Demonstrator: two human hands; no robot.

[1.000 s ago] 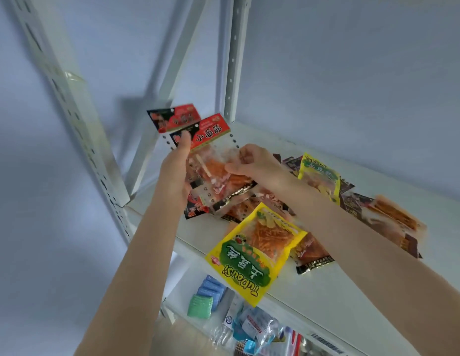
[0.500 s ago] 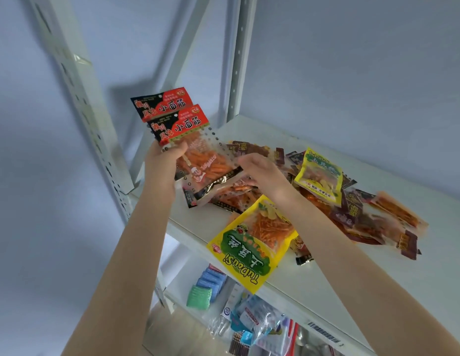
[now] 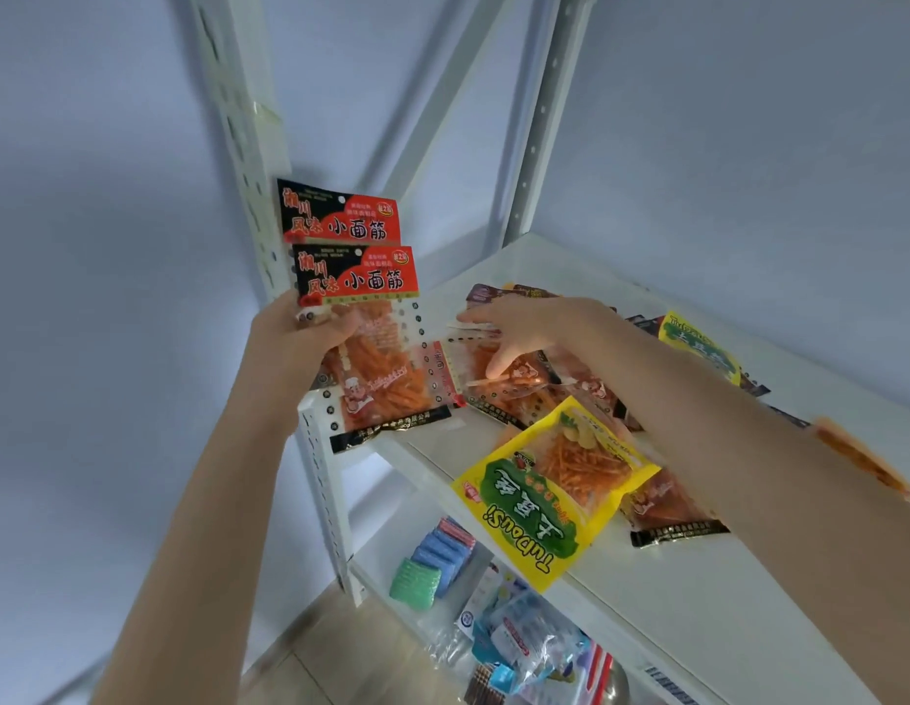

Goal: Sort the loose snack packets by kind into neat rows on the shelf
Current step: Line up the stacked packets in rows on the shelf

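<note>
Yellow packet reads "Tudousi"; left hand holds 2 red-headed packets.

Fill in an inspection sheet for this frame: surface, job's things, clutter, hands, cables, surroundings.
Surface: white shelf, packets heaped loose, no rows yet.
Job's things: two red-headed packets fanned in the left hand; yellow packet overhanging the front edge; second yellow packet further back; dark packets mixed in.
Clutter: sponges and bagged items on the lower shelf.
Hands: left hand gripping; right hand on a clear packet in the pile.
Cables: nothing seen.
Surroundings: white uprights, grey-blue wall.
</note>
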